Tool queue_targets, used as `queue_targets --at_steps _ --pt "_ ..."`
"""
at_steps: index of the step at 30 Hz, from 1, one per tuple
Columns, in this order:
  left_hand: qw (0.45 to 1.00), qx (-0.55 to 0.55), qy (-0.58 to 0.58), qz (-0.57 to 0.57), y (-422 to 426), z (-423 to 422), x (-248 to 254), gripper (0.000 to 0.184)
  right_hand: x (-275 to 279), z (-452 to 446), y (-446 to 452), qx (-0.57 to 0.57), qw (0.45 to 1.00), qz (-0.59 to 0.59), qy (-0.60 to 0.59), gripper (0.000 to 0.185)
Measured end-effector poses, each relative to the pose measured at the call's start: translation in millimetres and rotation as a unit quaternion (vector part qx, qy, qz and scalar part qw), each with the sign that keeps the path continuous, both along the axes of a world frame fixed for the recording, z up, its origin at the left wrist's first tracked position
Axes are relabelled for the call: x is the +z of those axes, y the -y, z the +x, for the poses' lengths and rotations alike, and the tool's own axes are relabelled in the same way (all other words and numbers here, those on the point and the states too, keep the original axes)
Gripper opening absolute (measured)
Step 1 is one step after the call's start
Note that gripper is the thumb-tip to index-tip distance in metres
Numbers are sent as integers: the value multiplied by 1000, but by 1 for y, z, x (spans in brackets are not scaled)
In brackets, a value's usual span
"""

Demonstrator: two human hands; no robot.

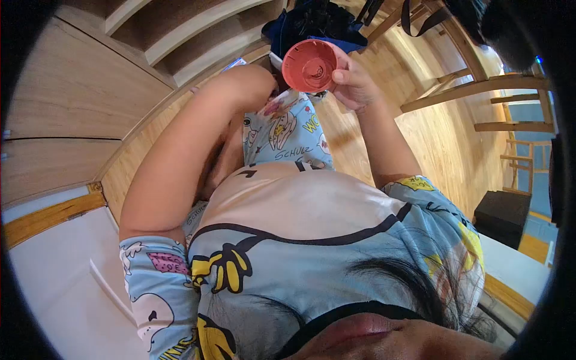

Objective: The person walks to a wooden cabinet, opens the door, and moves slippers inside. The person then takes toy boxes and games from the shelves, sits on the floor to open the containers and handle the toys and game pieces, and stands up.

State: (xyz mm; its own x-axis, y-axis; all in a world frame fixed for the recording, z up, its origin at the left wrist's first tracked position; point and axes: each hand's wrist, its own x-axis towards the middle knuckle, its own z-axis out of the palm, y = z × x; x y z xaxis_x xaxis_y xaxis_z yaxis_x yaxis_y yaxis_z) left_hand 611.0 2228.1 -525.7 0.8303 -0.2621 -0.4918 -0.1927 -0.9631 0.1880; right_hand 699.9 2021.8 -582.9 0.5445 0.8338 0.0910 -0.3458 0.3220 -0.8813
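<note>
My right hand [354, 81] is wrapped round the side of a red cup-shaped container [311, 65]. The container is tilted so that its round mouth faces me, showing small slots near the rim and rings at the bottom. My left hand [255, 83] is bent inward just left of the container, above my lap. Its fingers are turned away and hidden. Close below them is a blurred, white and reddish patterned piece [281, 104]; I cannot tell whether the left hand holds it.
Wooden shelves [198, 30] and cabinet doors [66, 96] stand at the left. A dark blue cloth or bag [312, 24] lies beyond the container. Wooden chairs [468, 90] and a black box [503, 217] stand at the right on the wood floor [384, 144].
</note>
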Motion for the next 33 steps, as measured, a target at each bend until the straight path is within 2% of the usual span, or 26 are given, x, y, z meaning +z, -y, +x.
queue_targets --at_steps 3,5,7,8,9,11,12,14,15,17,21,23,24,25,26,27,29,30,32,33 --pt "998 -16 -7 59 3 16 -50 26 5 -3 -3 10 1000 16 -7 83" --pt "998 -30 20 47 3 19 -64 24 9 -2 -1 17 999 32 -10 87" --pt "998 -54 13 6 7 14 -52 23 18 -2 6 171 962 -100 189 105" --pt "998 57 -15 -35 16 12 -43 23 30 -9 9 178 944 -154 233 105" --pt "997 60 -20 -37 16 7 -37 23 39 -14 8 182 944 -154 228 105" --pt "999 -3 28 -43 12 -2 -32 18 49 -19 3 170 834 -253 459 101" --pt "999 0 28 -43 8 -7 -33 18 39 -20 2 163 813 -268 490 96" --pt "984 -53 167 -24 1 -20 -39 13 34 -21 -1 146 794 -284 518 92" --pt "985 -51 163 -24 -2 -29 -38 13 32 -22 -2 127 773 -300 544 89" --pt "960 40 251 -118 -5 -47 -33 15 29 -22 -2 130 783 -298 530 85" --pt "931 110 297 -184 -4 -73 -36 22 21 -17 -1 133 798 -283 515 79" --pt "851 233 342 -322 -10 -84 -44 24 18 -19 -3 133 789 -274 533 78" --pt "851 235 343 -321 -11 -86 -43 24 17 -21 -5 132 780 -267 550 77" --pt "666 347 321 -577 -13 -87 -40 27 18 -22 -7 134 779 -266 551 77" --pt "404 421 263 -768 -14 -89 -37 29 20 -24 -10 133 770 -271 562 77" --pt "400 425 264 -768 -23 -93 -34 29 22 -27 -14 133 760 -277 573 77" --pt "220 428 250 -840 -57 -108 -31 41 27 -31 -25 145 759 -263 578 76" --pt "215 430 255 -839 -67 -119 -31 41 28 -33 -32 149 760 -250 582 76" --pt "206 276 164 -924 -85 -144 -30 51 26 -35 -49 170 756 -249 581 75" --pt "204 278 175 -922 -94 -155 -36 51 24 -36 -61 185 754 -250 579 75"
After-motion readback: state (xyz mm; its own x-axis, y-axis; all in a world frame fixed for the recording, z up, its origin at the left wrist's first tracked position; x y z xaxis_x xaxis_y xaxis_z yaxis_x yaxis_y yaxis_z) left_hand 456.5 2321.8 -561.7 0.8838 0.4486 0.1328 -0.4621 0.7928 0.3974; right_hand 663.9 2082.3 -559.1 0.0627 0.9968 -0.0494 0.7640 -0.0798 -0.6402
